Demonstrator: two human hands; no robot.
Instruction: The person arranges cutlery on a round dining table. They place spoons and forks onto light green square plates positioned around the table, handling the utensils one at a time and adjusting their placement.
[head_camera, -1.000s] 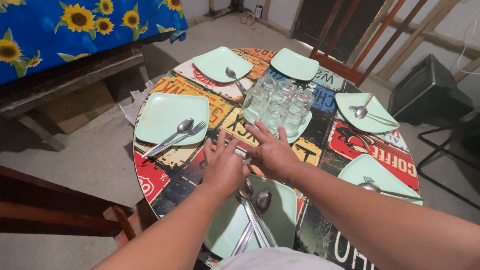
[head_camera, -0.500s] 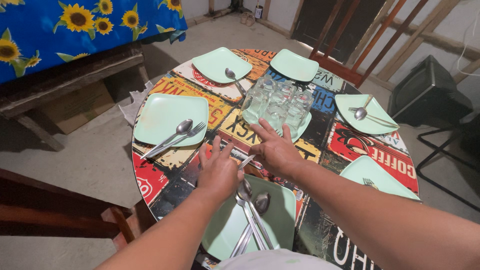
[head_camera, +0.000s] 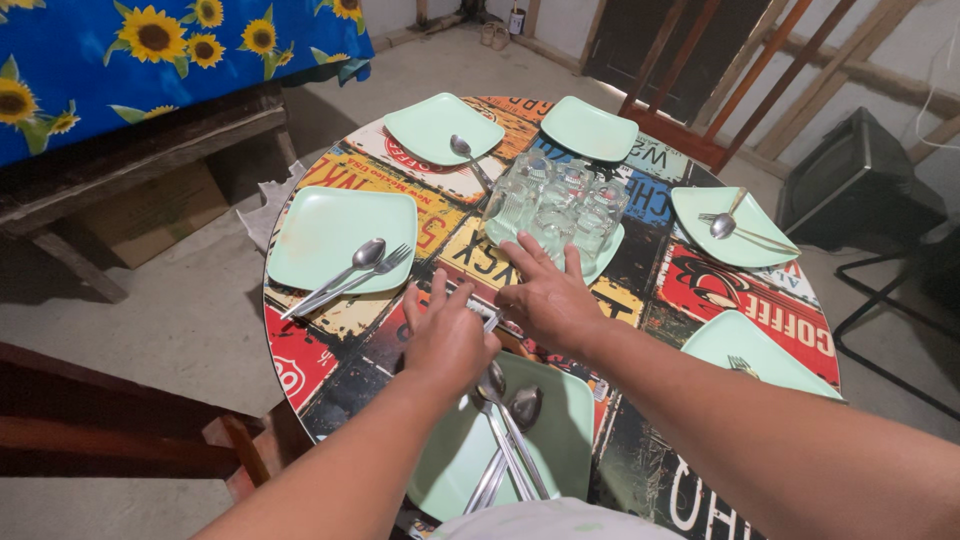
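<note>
1. A thin piece of cutlery (head_camera: 492, 322) sits between my hands at the far edge of the near green plate (head_camera: 570, 440); my left hand (head_camera: 447, 338) curls over it, and whether the fingers pinch it I cannot tell
2. My right hand (head_camera: 545, 300) lies spread, fingers apart, just short of the glasses (head_camera: 555, 208); a careless push forward could topple them
3. The loose spoons (head_camera: 505, 415) beneath my wrist could slide off
4. The round table (head_camera: 330, 370) wears colourful sign prints; a sunflower cloth (head_camera: 150, 60) hangs beyond, over a concrete floor
</note>
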